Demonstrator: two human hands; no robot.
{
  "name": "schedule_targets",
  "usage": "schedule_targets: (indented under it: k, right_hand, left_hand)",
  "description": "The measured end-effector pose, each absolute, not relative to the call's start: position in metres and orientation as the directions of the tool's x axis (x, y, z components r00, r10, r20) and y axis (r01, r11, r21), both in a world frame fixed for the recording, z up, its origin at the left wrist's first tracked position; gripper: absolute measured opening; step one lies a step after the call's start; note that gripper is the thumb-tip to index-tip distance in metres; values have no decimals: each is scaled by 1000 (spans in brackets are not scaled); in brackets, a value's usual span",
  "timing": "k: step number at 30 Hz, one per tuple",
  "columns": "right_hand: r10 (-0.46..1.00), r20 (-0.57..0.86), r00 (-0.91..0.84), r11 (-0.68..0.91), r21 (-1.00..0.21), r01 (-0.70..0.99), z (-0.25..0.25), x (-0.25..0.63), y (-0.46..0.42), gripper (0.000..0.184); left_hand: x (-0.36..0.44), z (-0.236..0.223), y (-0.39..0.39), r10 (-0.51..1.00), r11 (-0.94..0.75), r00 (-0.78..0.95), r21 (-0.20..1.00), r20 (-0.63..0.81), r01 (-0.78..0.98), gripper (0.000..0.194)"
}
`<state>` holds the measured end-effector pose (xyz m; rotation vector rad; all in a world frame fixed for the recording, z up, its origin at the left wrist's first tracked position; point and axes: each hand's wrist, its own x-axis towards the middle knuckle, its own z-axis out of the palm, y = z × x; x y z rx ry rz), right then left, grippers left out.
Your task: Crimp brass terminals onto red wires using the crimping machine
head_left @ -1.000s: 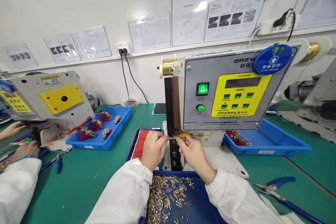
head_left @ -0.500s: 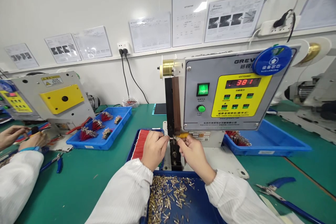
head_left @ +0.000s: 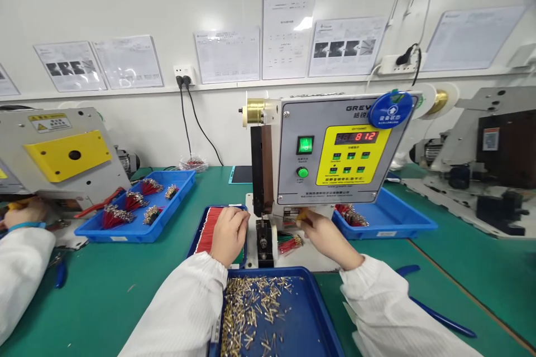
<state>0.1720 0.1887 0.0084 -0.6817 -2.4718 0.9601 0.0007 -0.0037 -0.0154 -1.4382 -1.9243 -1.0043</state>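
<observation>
My left hand (head_left: 228,232) rests curled at the right edge of a blue tray of red wires (head_left: 208,230), just left of the crimp head (head_left: 264,223) of the grey machine (head_left: 335,150). What its fingers hold is hidden. To the right of the head, my right hand (head_left: 324,232) is by the machine's base, its fingertips pinched on a small yellow thing (head_left: 302,214) I cannot name. A small bundle of red wires (head_left: 290,244) lies on the base between the head and this hand. A blue tray of loose brass terminals (head_left: 255,307) sits in front of me.
A blue tray with finished red wire bundles (head_left: 138,203) stands at the left, another blue tray (head_left: 389,217) at the right. A co-worker's hand (head_left: 23,215) and white sleeve work at the left machine (head_left: 54,156). Blue-handled cutters (head_left: 435,315) lie at the right; another machine (head_left: 489,162) stands beyond.
My right hand has pulled away from the crimp head to the right; my left hand has drawn back slightly to the wire tray. The view has swung to the right.
</observation>
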Motion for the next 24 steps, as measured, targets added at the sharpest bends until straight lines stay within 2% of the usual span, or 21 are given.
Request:
schedule_targets:
  k: [4, 8, 15, 24]
  right_hand:
    - [508, 142, -850, 724, -604, 332, 4, 187, 197, 18]
    - [483, 129, -866, 781, -510, 359, 1, 182, 190, 12]
    - [568, 172, -805, 751, -508, 421, -8, 178, 191, 17]
    - [565, 176, -806, 763, -483, 429, -17, 169, 180, 11]
  left_hand:
    - [0, -18, -3, 563, 161, -307, 263, 768, 951, 18]
    - [1, -18, -2, 561, 162, -304, 258, 770, 953, 17]
    - [0, -18, -2, 560, 174, -299, 243, 773, 954, 17]
    - [-7, -14, -5, 549, 207, -306, 228, 778, 951, 19]
